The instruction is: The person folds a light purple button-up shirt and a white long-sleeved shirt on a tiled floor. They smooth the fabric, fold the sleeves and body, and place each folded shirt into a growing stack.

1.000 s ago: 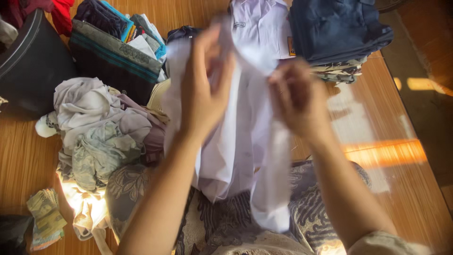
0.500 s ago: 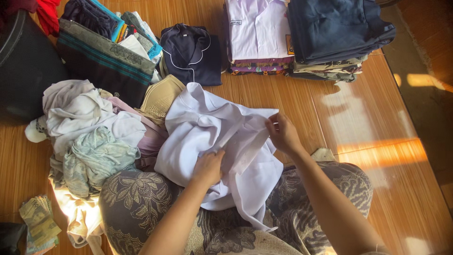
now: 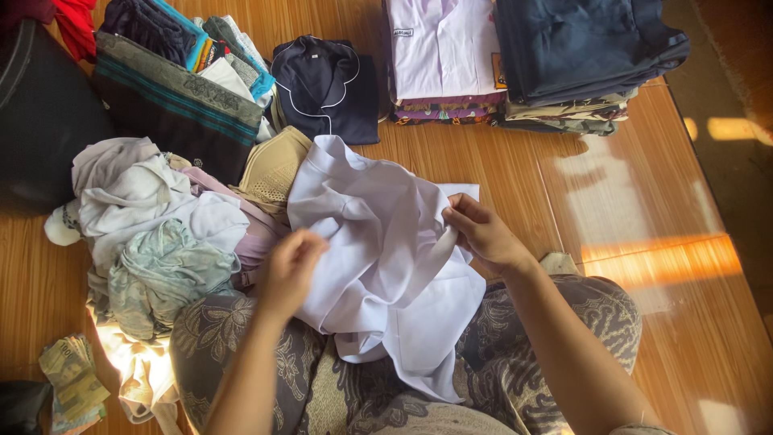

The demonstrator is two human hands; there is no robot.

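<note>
A crumpled white shirt (image 3: 378, 250) lies across my lap and the wooden floor (image 3: 644, 201) in front of me. My right hand (image 3: 479, 232) pinches a strip of the shirt's fabric at its right side. My left hand (image 3: 288, 270) grips the shirt's left edge, fingers curled into the cloth. My legs, in grey patterned fabric (image 3: 564, 322), are crossed under the shirt.
A heap of unfolded pale clothes (image 3: 153, 234) lies at my left. Folded stacks stand at the back: a dark navy top (image 3: 330, 84), a white shirt on a pile (image 3: 439, 56), dark trousers (image 3: 580, 48). A dark bin (image 3: 40, 121) is far left, with striped folded cloth (image 3: 173, 101) beside it.
The shirt was held up in front of me a second ago. Both hands have lowered it onto my lap, and the left hand has slid to its left edge.
</note>
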